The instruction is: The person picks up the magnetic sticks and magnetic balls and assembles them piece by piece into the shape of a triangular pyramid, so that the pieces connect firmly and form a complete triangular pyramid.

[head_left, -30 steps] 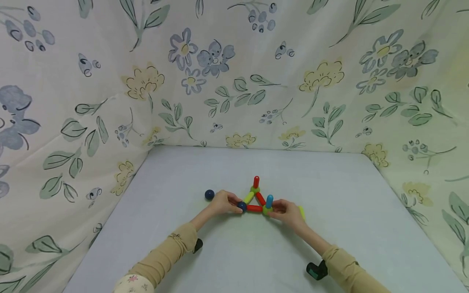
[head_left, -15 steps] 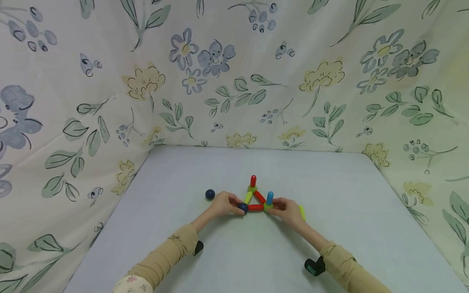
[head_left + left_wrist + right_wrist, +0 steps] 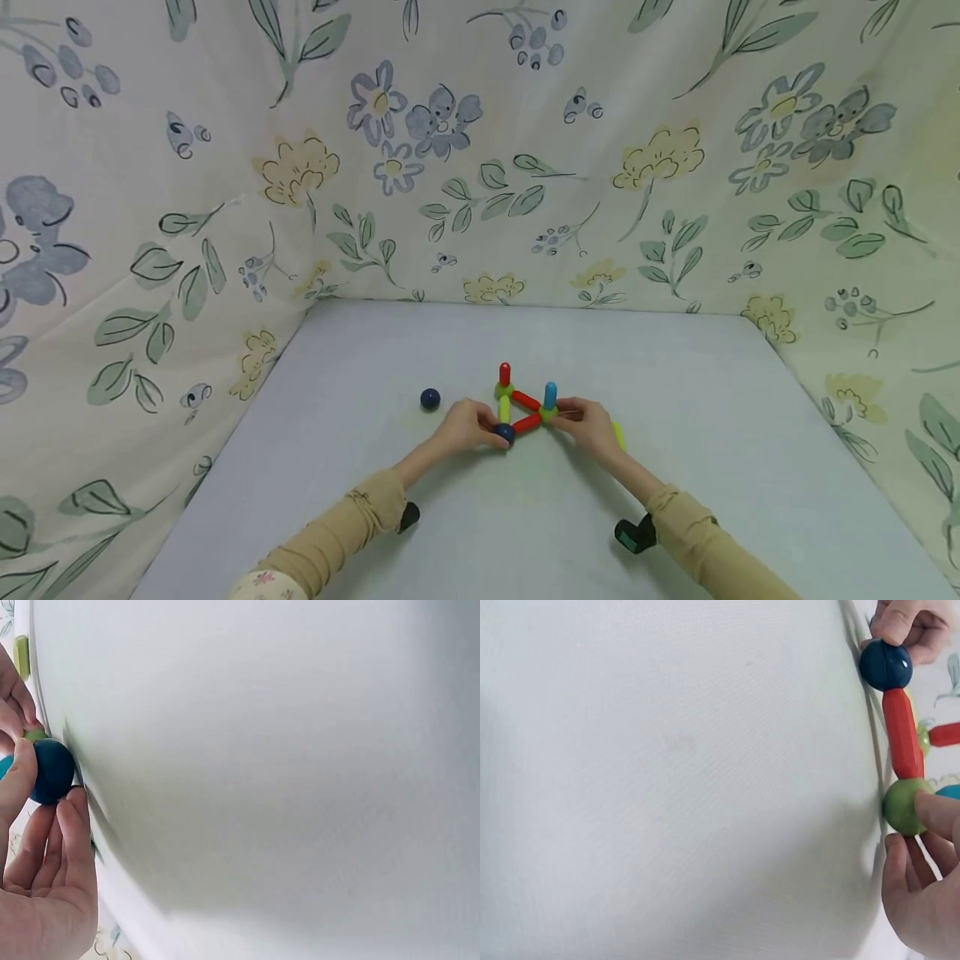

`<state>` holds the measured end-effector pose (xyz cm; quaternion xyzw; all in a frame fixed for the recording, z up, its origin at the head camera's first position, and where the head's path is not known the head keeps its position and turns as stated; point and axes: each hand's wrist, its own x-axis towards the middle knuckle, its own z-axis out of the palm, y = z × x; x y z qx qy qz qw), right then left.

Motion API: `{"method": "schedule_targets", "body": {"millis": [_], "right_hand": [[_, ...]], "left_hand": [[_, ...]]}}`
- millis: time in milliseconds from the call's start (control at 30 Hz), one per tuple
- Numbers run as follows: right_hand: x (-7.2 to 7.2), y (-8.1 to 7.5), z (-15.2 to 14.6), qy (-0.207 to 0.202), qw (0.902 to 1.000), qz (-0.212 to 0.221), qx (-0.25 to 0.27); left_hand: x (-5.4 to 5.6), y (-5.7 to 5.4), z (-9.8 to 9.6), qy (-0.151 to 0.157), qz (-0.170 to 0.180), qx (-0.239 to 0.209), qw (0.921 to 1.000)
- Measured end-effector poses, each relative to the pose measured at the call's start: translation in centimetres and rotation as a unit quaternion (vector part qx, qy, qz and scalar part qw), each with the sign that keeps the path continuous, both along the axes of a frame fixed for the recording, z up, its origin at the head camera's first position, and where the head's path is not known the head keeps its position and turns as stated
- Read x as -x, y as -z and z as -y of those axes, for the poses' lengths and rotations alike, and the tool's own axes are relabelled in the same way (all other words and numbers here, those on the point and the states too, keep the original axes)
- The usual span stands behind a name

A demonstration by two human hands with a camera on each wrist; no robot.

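A triangle of rods and balls lies between the two hands. Its corners are a dark blue ball (image 3: 504, 434), a green ball (image 3: 904, 805) on the right and another green ball (image 3: 504, 390) at the back. Red rods (image 3: 904, 733) and a yellow-green rod (image 3: 504, 409) join them. A blue rod (image 3: 551, 394) stands up from the right green ball, a red rod (image 3: 505, 373) from the back one. My left hand (image 3: 467, 427) pinches the dark blue ball between thumb and fingers. With thumb and fingertips my right hand (image 3: 589, 425) grips the right green ball.
A loose dark blue ball (image 3: 431, 399) lies left of the left hand. Partly behind the right hand is a yellow-green rod (image 3: 618, 436). The white table (image 3: 360, 350) meets a floral cloth (image 3: 480, 242) at the back and sides.
The triangle has turned: its dark blue corner has come nearer and slightly right with the left hand, the right green corner has moved back a little, and the back corner has shifted left.
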<state>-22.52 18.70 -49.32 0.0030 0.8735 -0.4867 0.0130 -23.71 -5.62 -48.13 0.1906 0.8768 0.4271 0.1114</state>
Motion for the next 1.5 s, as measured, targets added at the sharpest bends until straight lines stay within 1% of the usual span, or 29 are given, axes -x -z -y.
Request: {"method": "schedule_targets", "body": {"millis": [200, 300, 367, 400, 433, 500, 567, 600, 633, 700, 733, 867, 967, 1033, 1133, 1233, 1400, 1500], "right_hand": [[0.4, -0.1, 0.1, 0.009, 0.9999, 0.008, -0.002], [0.4, -0.3, 0.1, 0.014, 0.9998, 0.012, -0.002], [0.2, -0.4, 0.2, 0.021, 0.9997, 0.015, -0.005], [0.1, -0.5, 0.2, 0.026, 0.9995, 0.018, -0.007], [-0.1, -0.6, 0.3, 0.032, 0.9992, 0.022, -0.010], [-0.7, -0.8, 0.5, 0.048, 0.9980, 0.035, -0.019], [-1.4, -1.0, 0.8, 0.061, 0.9969, 0.044, -0.025], [-1.7, -1.0, 1.1, 0.066, 0.9964, 0.046, -0.029], [-2.0, -1.1, 1.3, 0.067, 0.9961, 0.049, -0.030], [-2.6, -1.2, 2.1, 0.066, 0.9963, 0.048, -0.028], [-2.8, -1.2, 2.4, 0.063, 0.9966, 0.048, -0.022], [-3.7, -1.3, 3.9, 0.040, 0.9982, 0.046, 0.001], [-4.2, -1.2, 4.9, 0.017, 0.9993, 0.033, 0.009], [-4.3, -1.0, 5.4, 0.006, 0.9997, 0.022, 0.010], [-4.4, -0.7, 6.0, 0.000, 0.9999, 0.009, 0.009], [-4.4, -0.6, 6.3, 0.000, 0.9998, 0.003, 0.017], [-4.3, -0.6, 5.7, -0.006, 0.9996, 0.001, 0.026], [-4.0, -0.6, 4.8, -0.008, 0.9998, -0.001, 0.017]], "left_hand": [[-0.7, 0.1, -0.6, 0.013, 0.012, 0.001, 0.9998], [-0.4, 0.3, -0.3, 0.023, 0.017, 0.002, 0.9996], [0.0, 0.3, 0.1, 0.019, 0.018, 0.000, 0.9997], [0.2, 0.3, 0.3, 0.008, 0.015, 0.000, 0.9998], [0.5, 0.1, 0.5, -0.009, 0.017, 0.002, 0.9998], [0.9, -0.1, 0.7, -0.050, 0.003, 0.005, 0.9987], [1.4, -0.6, 0.7, -0.089, -0.010, 0.008, 0.9960], [1.6, -0.7, 0.6, -0.100, -0.017, 0.011, 0.9948], [1.9, -0.7, 0.6, -0.104, -0.022, 0.014, 0.9943], [2.4, -0.6, 0.4, -0.090, -0.037, 0.012, 0.9952], [2.7, -0.5, 0.3, -0.078, -0.040, 0.011, 0.9961], [3.3, 0.2, -0.2, -0.028, -0.030, 0.005, 0.9991], [3.6, 0.7, -0.6, -0.005, -0.027, 0.001, 0.9996], [3.8, 0.8, -0.7, 0.008, -0.032, -0.004, 0.9994], [3.9, 0.9, -0.6, 0.018, -0.033, -0.018, 0.9992], [3.8, 1.0, -0.4, 0.024, -0.041, -0.026, 0.9985], [3.5, 1.1, 0.3, 0.010, -0.070, -0.023, 0.9972], [3.1, 1.1, 0.8, -0.004, -0.073, -0.032, 0.9968]]}}
